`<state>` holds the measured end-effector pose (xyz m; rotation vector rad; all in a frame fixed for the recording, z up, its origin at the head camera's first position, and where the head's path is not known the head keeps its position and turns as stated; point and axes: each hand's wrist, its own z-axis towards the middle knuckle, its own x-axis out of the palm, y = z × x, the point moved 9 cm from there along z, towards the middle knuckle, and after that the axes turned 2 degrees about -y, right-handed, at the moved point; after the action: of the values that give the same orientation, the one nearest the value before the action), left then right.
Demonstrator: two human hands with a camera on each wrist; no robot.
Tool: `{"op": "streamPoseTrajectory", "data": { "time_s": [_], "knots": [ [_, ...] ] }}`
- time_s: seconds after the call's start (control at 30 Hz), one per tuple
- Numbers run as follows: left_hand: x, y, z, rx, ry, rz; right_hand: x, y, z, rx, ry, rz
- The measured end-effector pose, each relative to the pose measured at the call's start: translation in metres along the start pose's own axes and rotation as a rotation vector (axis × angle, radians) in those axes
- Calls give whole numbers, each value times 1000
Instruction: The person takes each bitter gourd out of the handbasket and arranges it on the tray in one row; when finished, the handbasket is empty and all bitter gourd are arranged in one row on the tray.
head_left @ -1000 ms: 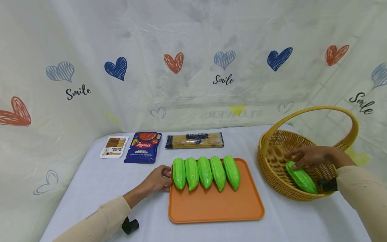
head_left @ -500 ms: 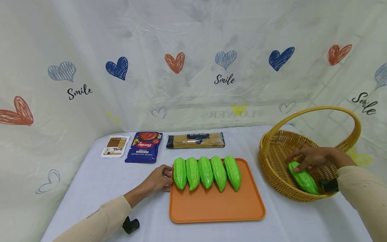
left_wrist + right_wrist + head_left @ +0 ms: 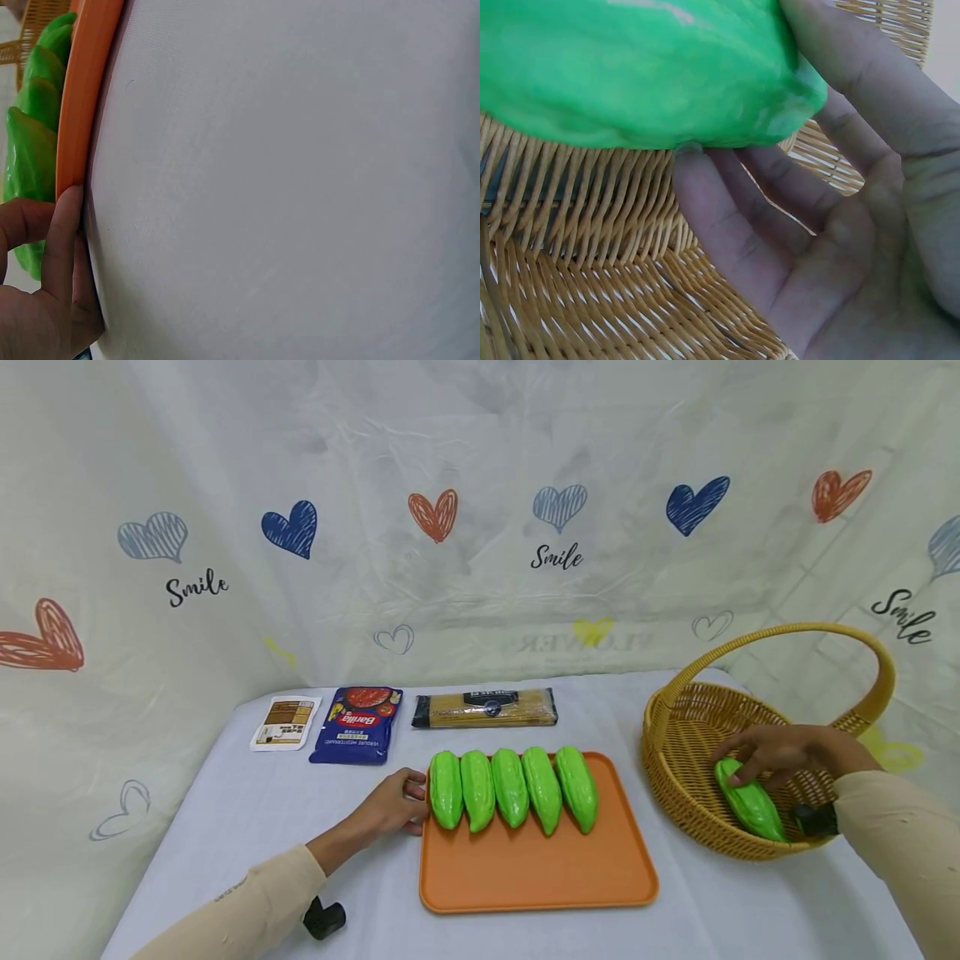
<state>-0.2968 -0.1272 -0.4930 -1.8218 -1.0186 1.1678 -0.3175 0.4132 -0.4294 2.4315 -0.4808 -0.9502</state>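
Note:
In the head view my right hand [image 3: 791, 752] is inside the wicker basket [image 3: 675, 793], holding a green bitter melon [image 3: 753, 810] by its upper end. The right wrist view has the thumb on one side of that bitter melon [image 3: 652, 75] and fingertips [image 3: 694, 161] against its underside. My left hand [image 3: 393, 802] holds the left edge of the orange tray [image 3: 536, 877]. Fingers [image 3: 60, 255] press on the tray's rim in the left wrist view. Several bitter melons [image 3: 510, 789] lie side by side along the tray's back part.
Behind the tray lies a pack of spaghetti [image 3: 487, 708]. A blue Barilla pouch [image 3: 356, 727] and a small white-and-brown packet [image 3: 285, 723] are at the back left of the white-covered table [image 3: 247, 827]. The basket's tall handle [image 3: 787, 628] arches over its opening.
My right hand has settled slightly closer around the bitter melon in the basket, which has barely shifted. My left hand stays at the tray's edge.

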Motion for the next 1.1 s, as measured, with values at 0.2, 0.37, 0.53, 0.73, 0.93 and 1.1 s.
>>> {"op": "streamPoseTrajectory", "data": {
  "time_s": [0.2, 0.37, 0.53, 0.73, 0.93, 1.1],
  "knots": [
    [0, -2, -2, -2, -1, 8, -2, 2, -1, -6, -13, 34],
    [0, -2, -3, -10, 2, 10, -3, 5, -3, -32, -28, 61],
    [0, -2, -2, 2, -5, -19, -5, 11, -5, -51, -57, 89],
    [0, -3, -2, 13, -6, -31, -6, 21, -7, -105, -78, 83],
    [0, -2, -3, 0, -1, -14, -10, 27, -8, -142, -101, 78],
    [0, -2, -3, 3, -3, -24, -11, 30, -12, -155, -122, 73]
  ]
}}
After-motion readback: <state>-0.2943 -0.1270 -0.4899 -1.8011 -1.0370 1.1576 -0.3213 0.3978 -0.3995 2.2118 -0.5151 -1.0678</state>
